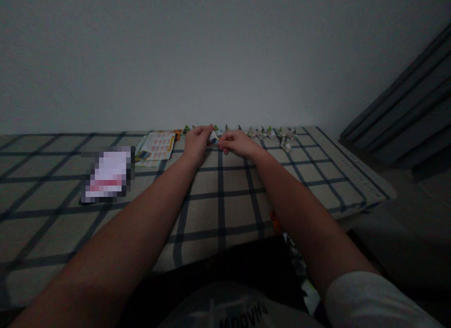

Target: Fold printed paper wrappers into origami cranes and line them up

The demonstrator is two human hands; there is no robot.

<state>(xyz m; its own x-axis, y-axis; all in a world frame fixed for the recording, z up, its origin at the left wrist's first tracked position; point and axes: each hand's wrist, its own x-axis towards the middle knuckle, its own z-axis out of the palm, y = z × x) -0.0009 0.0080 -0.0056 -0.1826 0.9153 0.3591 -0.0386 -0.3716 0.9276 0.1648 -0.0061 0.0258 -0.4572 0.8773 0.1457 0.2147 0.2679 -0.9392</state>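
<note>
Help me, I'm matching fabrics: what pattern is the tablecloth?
The tablecloth has dark bluish grid lines on dim beige, best seen in the head view.

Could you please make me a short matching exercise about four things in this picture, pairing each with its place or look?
1. Printed sheets
2. Folded pieces
3. Tablecloth
4. Small paper piece

A. Pale with dark crossing stripes
B. Between the left hand and right hand
C. Lying to the left of the left hand
D. Mostly in a row near the wall

Pairs: 1-C, 2-D, 3-A, 4-B
</note>
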